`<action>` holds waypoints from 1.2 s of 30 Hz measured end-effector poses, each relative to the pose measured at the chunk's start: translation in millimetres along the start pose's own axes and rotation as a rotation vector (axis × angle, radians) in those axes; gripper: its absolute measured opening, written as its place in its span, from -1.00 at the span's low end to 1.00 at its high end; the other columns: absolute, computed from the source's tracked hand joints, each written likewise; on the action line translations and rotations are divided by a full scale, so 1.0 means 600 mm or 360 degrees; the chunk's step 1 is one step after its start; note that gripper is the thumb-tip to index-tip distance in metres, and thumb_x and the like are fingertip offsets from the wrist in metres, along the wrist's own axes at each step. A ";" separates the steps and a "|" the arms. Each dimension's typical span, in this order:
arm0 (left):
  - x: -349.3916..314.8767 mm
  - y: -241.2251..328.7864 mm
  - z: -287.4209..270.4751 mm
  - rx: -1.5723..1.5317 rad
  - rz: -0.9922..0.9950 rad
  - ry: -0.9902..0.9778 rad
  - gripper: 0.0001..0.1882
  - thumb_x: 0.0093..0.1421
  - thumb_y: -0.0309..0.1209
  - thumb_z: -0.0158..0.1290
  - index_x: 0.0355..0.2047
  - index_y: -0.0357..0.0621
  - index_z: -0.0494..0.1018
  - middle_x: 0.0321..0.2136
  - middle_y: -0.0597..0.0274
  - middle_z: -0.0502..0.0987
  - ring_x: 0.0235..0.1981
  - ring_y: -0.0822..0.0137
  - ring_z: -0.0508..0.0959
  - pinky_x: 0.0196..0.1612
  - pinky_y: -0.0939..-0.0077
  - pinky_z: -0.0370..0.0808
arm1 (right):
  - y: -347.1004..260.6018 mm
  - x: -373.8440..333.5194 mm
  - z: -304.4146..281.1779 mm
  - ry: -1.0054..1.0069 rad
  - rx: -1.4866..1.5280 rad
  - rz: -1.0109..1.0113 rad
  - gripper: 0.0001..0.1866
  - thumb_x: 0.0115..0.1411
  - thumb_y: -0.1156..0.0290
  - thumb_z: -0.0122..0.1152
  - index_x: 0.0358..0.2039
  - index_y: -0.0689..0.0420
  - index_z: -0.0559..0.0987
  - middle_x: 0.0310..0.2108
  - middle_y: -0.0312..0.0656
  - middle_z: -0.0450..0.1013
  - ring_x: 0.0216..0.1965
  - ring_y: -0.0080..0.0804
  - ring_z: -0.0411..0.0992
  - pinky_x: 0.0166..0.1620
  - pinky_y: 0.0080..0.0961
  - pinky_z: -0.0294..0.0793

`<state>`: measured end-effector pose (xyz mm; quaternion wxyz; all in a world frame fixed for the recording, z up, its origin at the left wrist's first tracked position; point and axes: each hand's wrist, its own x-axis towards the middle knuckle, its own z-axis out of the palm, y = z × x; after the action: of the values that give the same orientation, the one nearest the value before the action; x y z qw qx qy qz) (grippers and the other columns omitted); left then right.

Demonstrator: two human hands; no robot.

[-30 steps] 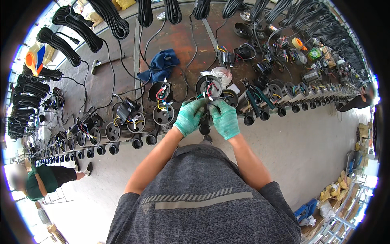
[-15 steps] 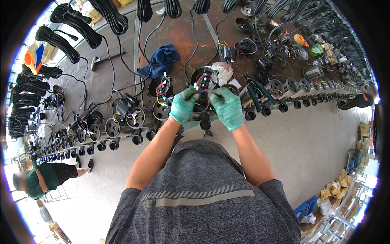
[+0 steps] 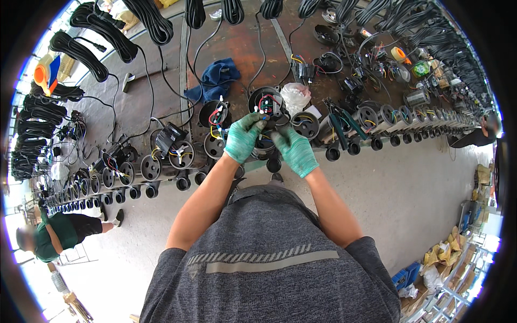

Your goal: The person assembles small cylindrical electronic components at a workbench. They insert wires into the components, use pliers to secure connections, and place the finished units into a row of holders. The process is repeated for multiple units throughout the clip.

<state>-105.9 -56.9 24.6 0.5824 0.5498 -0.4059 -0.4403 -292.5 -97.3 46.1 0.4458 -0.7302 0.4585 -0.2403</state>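
Observation:
At the bench edge in front of me sits a round black housing [image 3: 265, 97] with a small circuit board and red and white wires inside. My left hand [image 3: 242, 139], in a green glove, pinches a thin wire with a blue piece [image 3: 264, 117] at the near rim of that housing. Close by on the right, my right hand [image 3: 296, 152], gloved too, has its fingers curled together over the housing's lower part; what they grip is hidden. An open housing with red, yellow and white wires [image 3: 216, 114] stands left of my left hand. Dark green-handled pliers [image 3: 344, 121] lie to the right.
Similar round housings [image 3: 151, 168] line the bench edge both ways. Behind them lie a blue cloth [image 3: 219, 75], a white plastic bag [image 3: 295, 97] and a hammer [image 3: 128, 81]. Black cable coils [image 3: 148, 21] hang along the far side. A person [image 3: 59, 237] stands at left, another [image 3: 468, 134] at far right.
My right hand has shifted slightly down and left, its fingertips now lower at the housing. My left hand stays at the wire with the blue piece.

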 end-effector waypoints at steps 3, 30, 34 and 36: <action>-0.009 0.009 -0.007 0.0251 0.0014 -0.0080 -0.78 0.37 -0.51 0.21 0.01 -0.24 0.66 -0.24 0.29 0.72 -0.26 0.51 0.59 -0.13 0.52 0.56 | 0.013 -0.011 -0.002 -0.0135 -0.0037 0.0051 -0.75 0.36 0.32 0.30 -0.10 0.25 0.66 -0.25 0.12 0.65 -0.25 -0.04 0.64 -0.14 -0.24 0.58; -0.021 -0.012 -0.042 0.1390 0.0877 -0.0238 -0.83 0.26 -0.42 0.20 -0.14 -0.08 0.62 -0.42 0.03 0.59 -0.32 -0.11 0.59 0.12 0.00 0.52 | 0.002 -0.017 0.015 0.0496 -0.0646 -0.0951 -0.79 0.13 0.52 0.44 -0.19 0.10 0.69 -0.36 -0.17 0.55 -0.36 -0.13 0.55 -0.30 -0.23 0.57; -0.018 -0.007 -0.043 0.1342 0.0855 -0.0267 -0.84 0.27 -0.41 0.19 -0.16 -0.10 0.63 -0.42 0.01 0.59 -0.33 -0.12 0.59 0.07 0.04 0.52 | 0.006 -0.011 0.012 0.0510 -0.0737 -0.1041 -0.78 0.12 0.44 0.43 -0.19 0.05 0.68 -0.42 -0.18 0.48 -0.41 -0.17 0.52 -0.36 -0.22 0.53; -0.019 -0.005 -0.044 0.1353 0.0843 -0.0280 -0.85 0.27 -0.40 0.19 -0.17 -0.11 0.63 -0.41 0.00 0.60 -0.32 -0.12 0.59 0.07 0.04 0.51 | 0.004 -0.010 0.009 0.0485 -0.0786 -0.1046 -0.77 0.11 0.44 0.44 -0.18 0.05 0.68 -0.42 -0.19 0.48 -0.41 -0.17 0.52 -0.37 -0.23 0.53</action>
<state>-84.2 -38.8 20.1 0.3625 0.5773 -0.7221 -0.1180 -292.2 -90.1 41.6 0.0850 -0.8782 0.3060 -0.3577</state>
